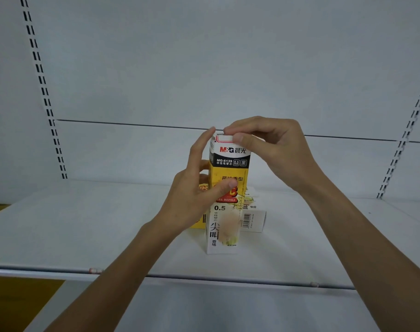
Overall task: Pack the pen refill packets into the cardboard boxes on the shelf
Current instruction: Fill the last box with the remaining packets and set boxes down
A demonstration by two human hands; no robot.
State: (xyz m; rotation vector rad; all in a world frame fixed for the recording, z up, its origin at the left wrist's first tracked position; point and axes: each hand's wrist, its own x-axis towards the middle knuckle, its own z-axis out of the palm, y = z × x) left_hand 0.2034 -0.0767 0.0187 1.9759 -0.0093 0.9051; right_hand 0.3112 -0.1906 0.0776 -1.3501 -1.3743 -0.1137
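Our M&G gel refill carton (229, 168) stands upright mid-shelf (84, 231), with a yellow box (197, 226) just behind at its 8 o'clock and a barcoded white box (254, 220) at 4 o'clock. The left hand (194, 195) wraps it from 9 o'clock, thumb pressed on the front, and the right hand (271, 149) pinches the top flap (224, 139) at 12 o'clock. We reckon we're closing it, so brace the body firmly and tuck the flap straight down, otherwise the card creases or the carton tips.

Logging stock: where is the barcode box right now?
Head view, centre: the barcode box lies on the shelf, just behind and right of the upright refill box.
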